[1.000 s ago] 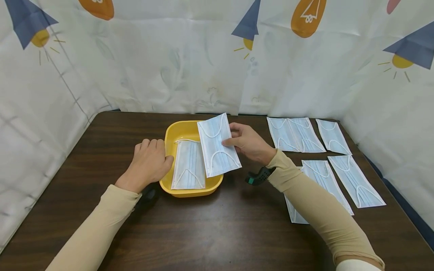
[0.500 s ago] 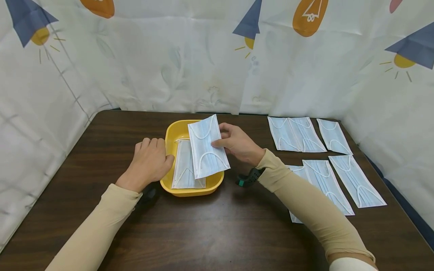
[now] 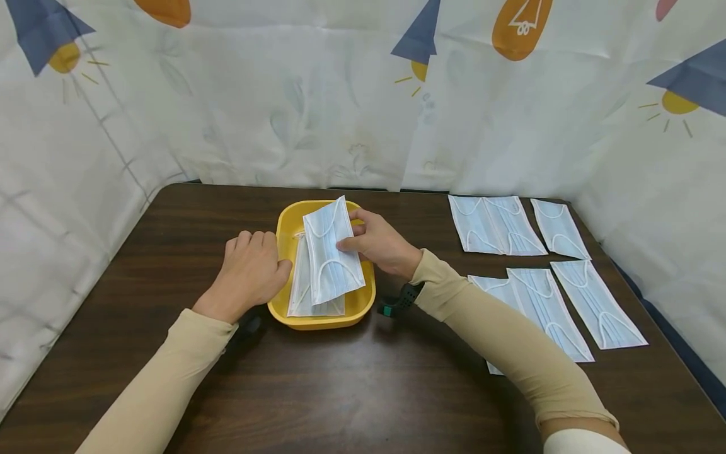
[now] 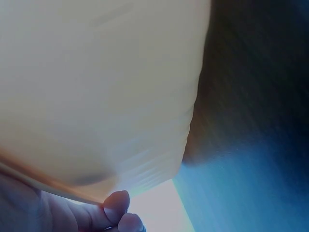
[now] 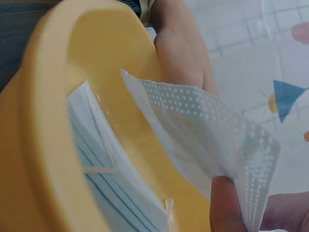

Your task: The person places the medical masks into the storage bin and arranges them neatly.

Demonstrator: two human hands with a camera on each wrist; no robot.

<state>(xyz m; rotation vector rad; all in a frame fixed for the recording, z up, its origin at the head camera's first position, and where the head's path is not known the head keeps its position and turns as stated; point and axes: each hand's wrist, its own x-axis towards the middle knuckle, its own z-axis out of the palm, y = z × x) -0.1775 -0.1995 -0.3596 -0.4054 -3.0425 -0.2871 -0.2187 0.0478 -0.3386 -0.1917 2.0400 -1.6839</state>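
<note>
My right hand (image 3: 382,244) pinches a pleated blue face mask (image 3: 331,252) by its right edge, thumb on top. The mask hangs tilted over a yellow plastic tub (image 3: 357,309). Inside the tub lies another face mask (image 3: 299,296), partly covered by the held one in the head view. In the right wrist view, the held mask (image 5: 193,125) stands apart from the mask (image 5: 116,169) lying in the tub. My left hand (image 3: 249,268) grips the tub's left rim; its fingertips (image 4: 116,205) show under the rim in the left wrist view.
Several more face masks lie in two rows on the right of the dark wooden table (image 3: 351,403), among them a far-right mask (image 3: 598,304) and a back mask (image 3: 560,228). My right forearm overlaps a front mask (image 3: 495,287). A printed curtain (image 3: 340,113) hangs behind the table.
My right hand has carried the face mask leftward, from the tub's right side to above its middle, over the lying mask. The left hand and tub have stayed put.
</note>
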